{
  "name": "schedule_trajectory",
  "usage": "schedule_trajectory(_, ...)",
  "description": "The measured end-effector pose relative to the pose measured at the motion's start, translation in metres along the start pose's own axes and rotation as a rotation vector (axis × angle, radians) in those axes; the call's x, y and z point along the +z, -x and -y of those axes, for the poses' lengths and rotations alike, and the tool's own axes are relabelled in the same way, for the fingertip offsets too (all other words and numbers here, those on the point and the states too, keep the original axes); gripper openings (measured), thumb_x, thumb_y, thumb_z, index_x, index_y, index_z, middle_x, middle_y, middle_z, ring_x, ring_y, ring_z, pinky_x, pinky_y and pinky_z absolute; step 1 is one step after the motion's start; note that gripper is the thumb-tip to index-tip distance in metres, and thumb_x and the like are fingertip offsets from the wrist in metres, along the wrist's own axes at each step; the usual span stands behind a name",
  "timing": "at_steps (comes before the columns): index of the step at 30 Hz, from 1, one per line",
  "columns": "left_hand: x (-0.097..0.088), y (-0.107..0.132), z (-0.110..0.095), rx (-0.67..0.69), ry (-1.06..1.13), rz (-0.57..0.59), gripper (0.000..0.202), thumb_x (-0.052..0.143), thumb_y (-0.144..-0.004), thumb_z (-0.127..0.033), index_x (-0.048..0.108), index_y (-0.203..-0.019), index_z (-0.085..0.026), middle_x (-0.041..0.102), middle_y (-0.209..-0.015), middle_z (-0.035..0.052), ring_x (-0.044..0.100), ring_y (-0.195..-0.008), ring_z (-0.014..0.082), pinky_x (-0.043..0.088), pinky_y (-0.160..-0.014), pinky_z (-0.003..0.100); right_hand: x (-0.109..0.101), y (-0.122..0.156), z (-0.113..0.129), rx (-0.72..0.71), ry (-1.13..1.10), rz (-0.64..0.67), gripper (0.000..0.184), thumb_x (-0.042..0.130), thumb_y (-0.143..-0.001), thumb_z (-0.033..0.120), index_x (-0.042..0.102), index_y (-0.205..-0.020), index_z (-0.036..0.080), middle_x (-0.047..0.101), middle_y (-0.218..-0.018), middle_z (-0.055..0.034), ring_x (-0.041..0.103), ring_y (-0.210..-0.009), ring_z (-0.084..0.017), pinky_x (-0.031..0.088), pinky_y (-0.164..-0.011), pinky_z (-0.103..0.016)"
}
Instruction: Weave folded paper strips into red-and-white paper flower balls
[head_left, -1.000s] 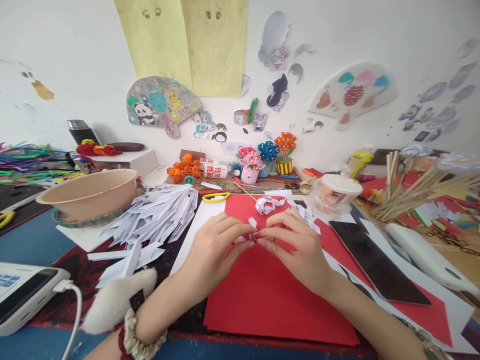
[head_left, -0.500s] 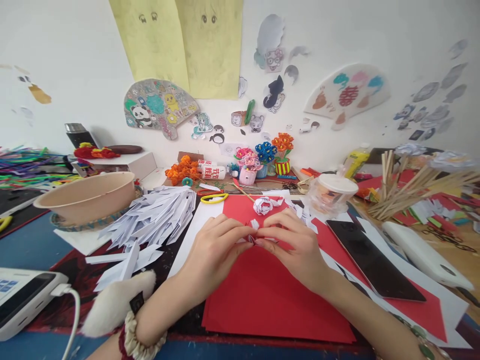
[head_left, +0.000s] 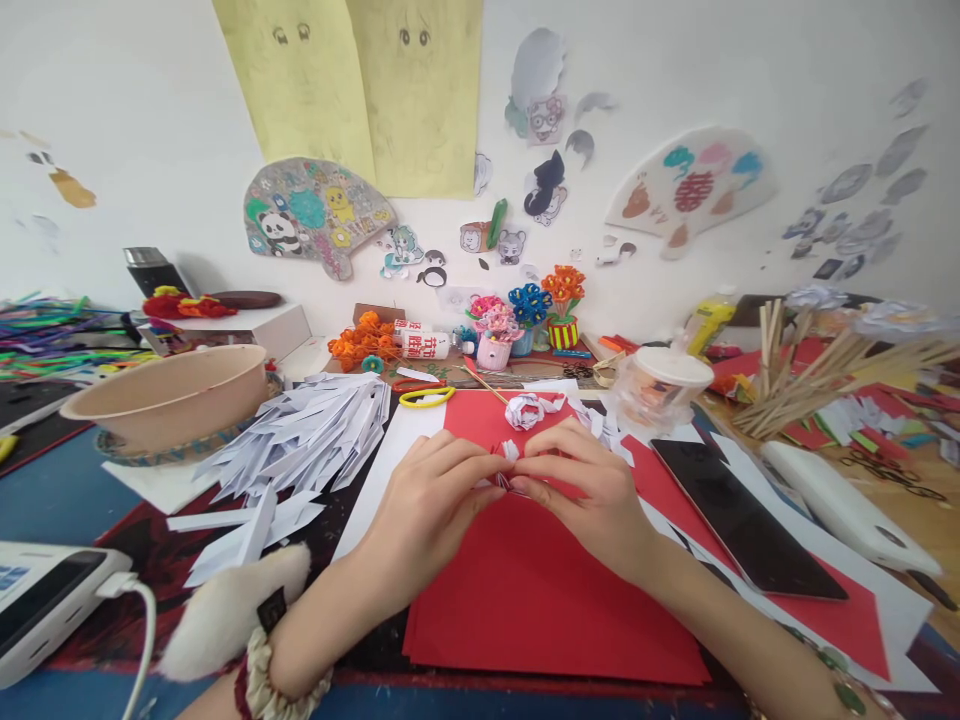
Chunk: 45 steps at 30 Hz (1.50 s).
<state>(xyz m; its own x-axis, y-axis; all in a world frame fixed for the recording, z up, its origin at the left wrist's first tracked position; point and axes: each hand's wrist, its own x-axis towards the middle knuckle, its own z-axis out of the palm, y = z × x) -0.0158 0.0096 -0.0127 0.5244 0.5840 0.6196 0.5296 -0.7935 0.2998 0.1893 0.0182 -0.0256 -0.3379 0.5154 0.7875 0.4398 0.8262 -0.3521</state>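
Both hands meet over a stack of red paper (head_left: 555, 610). My left hand (head_left: 442, 490) pinches the left side of a small folded paper piece (head_left: 503, 481), white with dark red edges. My right hand (head_left: 589, 490) pinches its other side, thumb and fingertips nearly touching those of the left. The fingers cover most of the piece. Just beyond them lies a white paper flower (head_left: 528, 411) on a thin stick (head_left: 486, 385). Yellow-handled scissors (head_left: 426, 398) rest to the left of the flower.
A heap of folded white paper strips (head_left: 300, 435) and a beige basin (head_left: 172, 395) lie left. On the right are a black phone (head_left: 742, 515), a lidded plastic cup (head_left: 667, 380) and a white power bank (head_left: 847, 510). Small flower pots (head_left: 495, 352) stand by the wall.
The view has shifted very slightly. Both hands keep their pinch on the folded paper piece in the same place, with hardly any visible finger movement.
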Motion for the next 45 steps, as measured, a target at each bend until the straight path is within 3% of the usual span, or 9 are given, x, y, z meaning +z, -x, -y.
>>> schedule_trajectory(34, -0.0004, -0.001, -0.0026, -0.001, 0.039, -0.003, 0.022, 0.056, -0.094, -0.013, 0.064, -0.112, -0.021, 0.071, -0.099, 0.0037, 0.058, -0.087, 0.0183, 0.045, -0.075, 0.032, -0.0004, 0.0007, -0.0002, 0.011, -0.025, 0.015, 0.008, 0.065, -0.09, 0.018, 0.072, -0.093, 0.021, 0.067, -0.085, -0.0041, 0.059, -0.08, -0.017, 0.052, -0.068, -0.031)
schedule_trajectory(45, 0.0014, -0.0014, -0.0058, -0.008, -0.02, -0.048, 0.015, 0.064, -0.091, -0.022, 0.064, -0.106, -0.021, 0.073, -0.092, 0.0006, 0.059, -0.081, 0.0165, 0.042, -0.072, 0.03, 0.004, 0.0011, 0.0063, -0.132, 0.171, -0.09, 0.014, 0.059, -0.084, 0.005, 0.063, -0.086, 0.018, 0.064, -0.079, -0.0042, 0.056, -0.072, -0.017, 0.048, -0.063, -0.031)
